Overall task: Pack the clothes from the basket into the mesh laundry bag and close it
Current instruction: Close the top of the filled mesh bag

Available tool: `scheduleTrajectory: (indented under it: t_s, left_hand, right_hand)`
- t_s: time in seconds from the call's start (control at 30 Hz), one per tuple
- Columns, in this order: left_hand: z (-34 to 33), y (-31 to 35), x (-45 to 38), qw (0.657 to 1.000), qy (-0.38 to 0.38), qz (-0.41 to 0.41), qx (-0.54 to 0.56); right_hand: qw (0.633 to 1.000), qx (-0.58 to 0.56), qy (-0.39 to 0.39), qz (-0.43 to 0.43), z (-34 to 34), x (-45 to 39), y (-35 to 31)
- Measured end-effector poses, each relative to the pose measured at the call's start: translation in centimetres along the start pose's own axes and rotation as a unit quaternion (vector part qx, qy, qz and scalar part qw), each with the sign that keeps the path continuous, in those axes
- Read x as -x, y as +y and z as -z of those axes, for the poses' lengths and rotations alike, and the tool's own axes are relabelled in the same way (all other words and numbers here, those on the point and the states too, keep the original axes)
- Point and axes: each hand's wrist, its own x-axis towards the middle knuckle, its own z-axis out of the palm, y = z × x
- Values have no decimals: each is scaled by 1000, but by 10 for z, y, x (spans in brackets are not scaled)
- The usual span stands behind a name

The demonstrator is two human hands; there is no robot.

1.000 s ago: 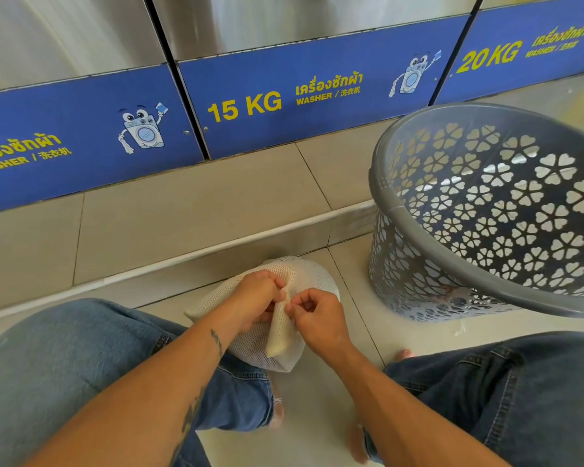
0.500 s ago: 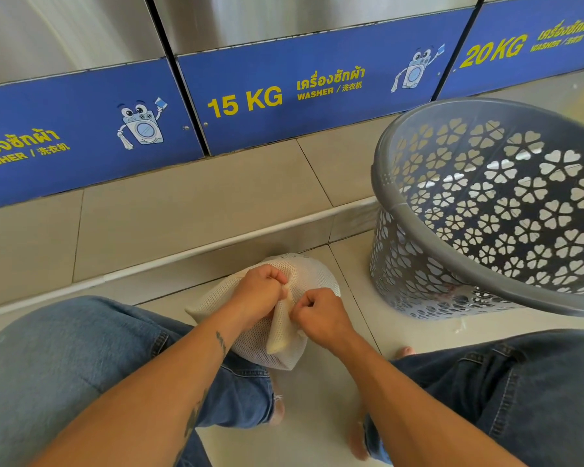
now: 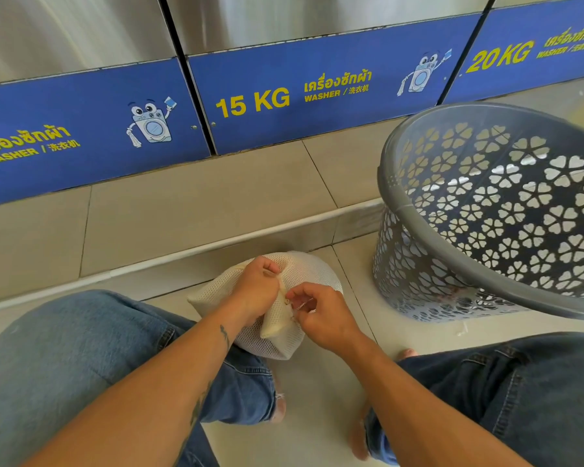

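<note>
Change: your right hand (image 3: 321, 316) has opened out of the tight fist it made half a second ago; the fingers now spread slightly around something small at the bag's seam, and the view has tipped a little so the basket sits lower to your right.
Done: the basket (image 3: 486, 264) shows only its own perforated wall and floor where you can see in, so the clothes appear to be packed already.
Left: the closing. You look to be working the fastener along the seam; whether it is fully shut I cannot tell, since your hands cover it.
Left hand: your left hand (image 3: 257, 286) is clenched on a bunched fold of mesh at the top of the bag, holding it taut.
Right hand: thumb and forefinger pinch a small pull or tab at the seam, the other fingers loose.
Bag's place: the mesh laundry bag (image 3: 314, 267) rests on the tiled floor (image 3: 317, 382) between your knees, just before the raised step (image 3: 182, 224) under the washers (image 3: 284, 99), near the basket but not touching it.
Bag's look: cream-white, fine mesh, plump and rounded, one corner folded down toward you.
</note>
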Motion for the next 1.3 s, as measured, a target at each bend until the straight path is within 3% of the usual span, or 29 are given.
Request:
scheduleTrajectory:
  t_s: [0.2,0.43,0.6,0.73,1.03,1.3]
  left_hand:
    - [-2,-8,-1,1000,10,18,6]
    - [-4,-12,-2,999,1,33,12]
    - [-3,-10,-8,999,2,33,27]
    - [-3,-11,-6,999,0,32,26]
    - [-1,-8,-1,999,-4,26,24]
    - [-1,-2,4,1000,-8,0,8]
  right_hand:
    - [995,90,-32,41,1,4,3]
    - [993,94,-39,59,-2,9,2]
    - [998,-35,-20,-40,-10,11,0]
    - [996,-10,1,-86,-16,12,6]
    - [991,-72,34,-110,-26,17,2]
    - [990,-85,5,-115,-17,14,3]
